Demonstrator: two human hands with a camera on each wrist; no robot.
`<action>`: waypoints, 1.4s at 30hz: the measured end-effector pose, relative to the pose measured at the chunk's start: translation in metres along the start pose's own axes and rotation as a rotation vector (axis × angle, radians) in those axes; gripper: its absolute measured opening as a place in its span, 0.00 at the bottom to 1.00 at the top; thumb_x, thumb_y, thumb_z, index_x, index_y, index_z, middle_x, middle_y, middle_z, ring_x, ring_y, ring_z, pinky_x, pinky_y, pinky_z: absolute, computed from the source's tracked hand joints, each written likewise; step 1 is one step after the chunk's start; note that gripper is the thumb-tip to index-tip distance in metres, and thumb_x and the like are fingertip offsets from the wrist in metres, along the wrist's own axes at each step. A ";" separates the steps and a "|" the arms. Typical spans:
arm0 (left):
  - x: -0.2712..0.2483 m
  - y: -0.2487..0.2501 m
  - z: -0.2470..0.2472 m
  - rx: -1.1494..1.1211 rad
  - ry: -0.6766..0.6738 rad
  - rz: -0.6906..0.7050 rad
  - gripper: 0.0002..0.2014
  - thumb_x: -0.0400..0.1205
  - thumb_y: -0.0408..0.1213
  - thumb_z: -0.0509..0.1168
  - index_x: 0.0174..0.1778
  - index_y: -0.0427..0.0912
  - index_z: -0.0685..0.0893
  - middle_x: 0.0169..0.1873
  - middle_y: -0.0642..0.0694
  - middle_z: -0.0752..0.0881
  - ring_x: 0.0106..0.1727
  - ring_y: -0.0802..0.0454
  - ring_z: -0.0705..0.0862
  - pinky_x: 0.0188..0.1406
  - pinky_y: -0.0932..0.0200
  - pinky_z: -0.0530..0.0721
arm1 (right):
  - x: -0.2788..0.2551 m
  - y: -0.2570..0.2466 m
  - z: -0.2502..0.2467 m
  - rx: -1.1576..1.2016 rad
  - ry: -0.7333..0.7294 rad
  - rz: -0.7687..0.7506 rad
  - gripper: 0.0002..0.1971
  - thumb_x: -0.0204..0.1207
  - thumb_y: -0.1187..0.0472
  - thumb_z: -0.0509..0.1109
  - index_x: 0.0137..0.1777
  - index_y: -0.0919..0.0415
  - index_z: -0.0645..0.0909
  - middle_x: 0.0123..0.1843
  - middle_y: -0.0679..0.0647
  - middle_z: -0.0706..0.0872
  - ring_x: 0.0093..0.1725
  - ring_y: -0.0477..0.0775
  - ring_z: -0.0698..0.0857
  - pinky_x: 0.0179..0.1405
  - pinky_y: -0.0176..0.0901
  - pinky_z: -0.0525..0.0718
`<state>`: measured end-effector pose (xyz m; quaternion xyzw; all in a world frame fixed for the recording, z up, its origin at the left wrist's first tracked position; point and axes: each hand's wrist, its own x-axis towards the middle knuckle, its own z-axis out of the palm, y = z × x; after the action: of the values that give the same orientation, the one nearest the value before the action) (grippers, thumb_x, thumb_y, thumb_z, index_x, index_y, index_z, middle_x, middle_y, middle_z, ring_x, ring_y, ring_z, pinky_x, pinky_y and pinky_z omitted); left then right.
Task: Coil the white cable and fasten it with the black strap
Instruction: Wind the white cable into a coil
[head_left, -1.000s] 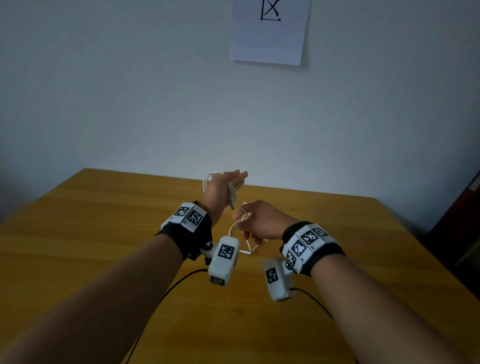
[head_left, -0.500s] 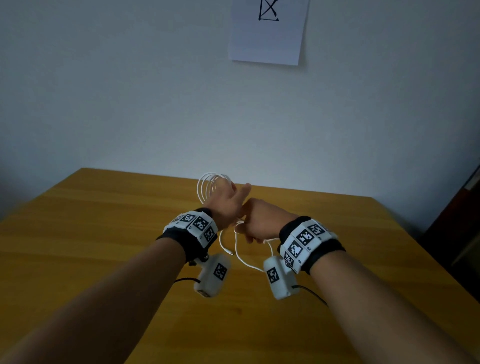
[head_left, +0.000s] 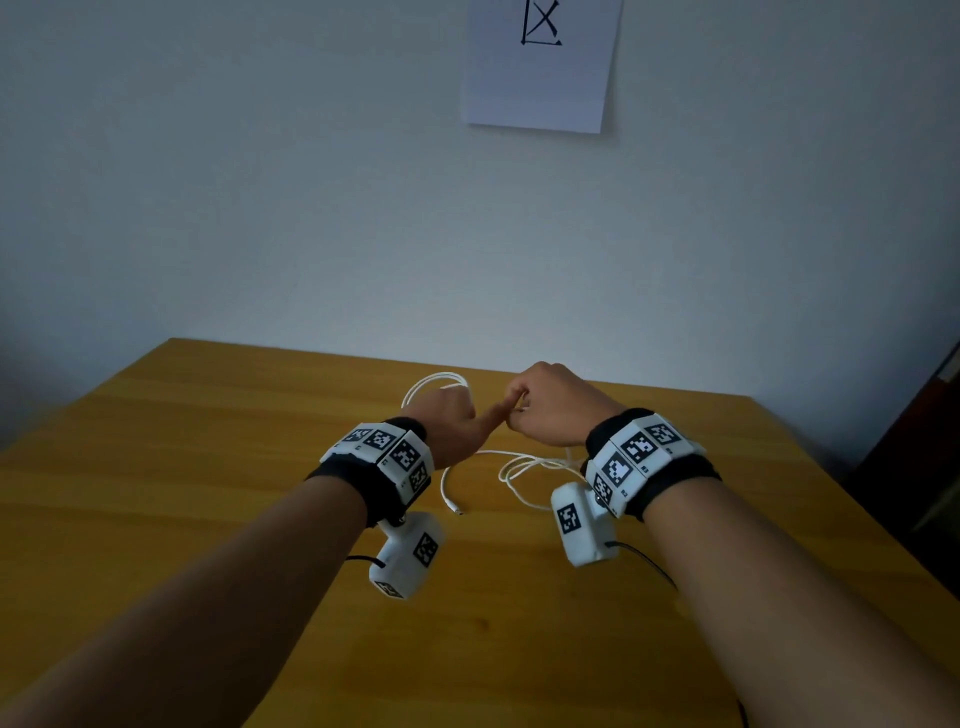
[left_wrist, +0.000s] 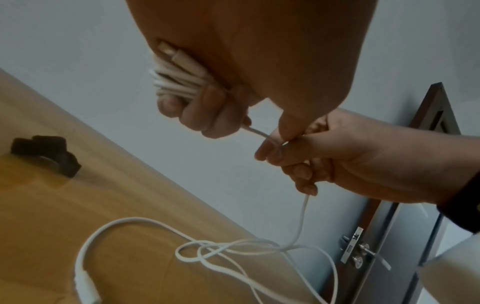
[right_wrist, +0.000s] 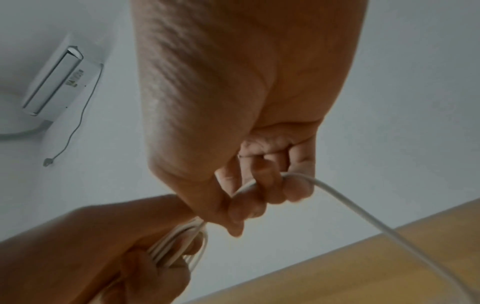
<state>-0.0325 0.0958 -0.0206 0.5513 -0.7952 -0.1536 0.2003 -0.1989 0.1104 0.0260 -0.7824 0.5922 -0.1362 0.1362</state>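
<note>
No readable text; paper sheet (head_left: 540, 67) on wall shows hand-drawn line figure only.

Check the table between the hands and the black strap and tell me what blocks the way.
Nothing visible does. The black strap lies alone on the table. The loose white cable lies nearer the camera, off that path. Both the left hand and right hand grip cable, so neither is free.

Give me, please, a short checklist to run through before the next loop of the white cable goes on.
1. Left hand grips the coiled loops: ok.
2. Right hand pinches the white cable close to the coil: ok.
3. Loose run free of tangles: not ok, it crosses itself on the table.
4. Free plug lying loose: ok.
5. Black strap untouched on the table: ok.
6. Loop count: cannot tell.
</note>
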 end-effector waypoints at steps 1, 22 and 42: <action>0.001 0.000 -0.001 -0.006 -0.002 0.005 0.35 0.78 0.71 0.50 0.21 0.42 0.65 0.17 0.46 0.66 0.20 0.48 0.65 0.23 0.55 0.65 | 0.002 0.002 -0.001 -0.007 0.008 0.012 0.05 0.81 0.58 0.73 0.52 0.54 0.91 0.38 0.45 0.86 0.39 0.48 0.86 0.33 0.37 0.79; -0.007 0.021 -0.036 -1.513 -0.435 -0.135 0.23 0.86 0.45 0.53 0.25 0.51 0.54 0.18 0.53 0.53 0.21 0.52 0.49 0.22 0.61 0.49 | 0.013 0.016 -0.004 0.305 0.081 0.031 0.27 0.89 0.41 0.61 0.41 0.62 0.89 0.31 0.59 0.93 0.35 0.58 0.93 0.53 0.55 0.90; 0.009 0.014 -0.025 -1.061 0.245 0.092 0.27 0.84 0.54 0.48 0.56 0.48 0.92 0.62 0.42 0.85 0.66 0.53 0.80 0.70 0.58 0.68 | -0.005 -0.006 0.018 0.017 -0.274 -0.029 0.17 0.71 0.44 0.81 0.56 0.51 0.90 0.48 0.46 0.89 0.48 0.45 0.88 0.54 0.48 0.87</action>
<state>-0.0340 0.0917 0.0092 0.3530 -0.6029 -0.4592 0.5486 -0.1882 0.1178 0.0115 -0.8010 0.5556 -0.0349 0.2203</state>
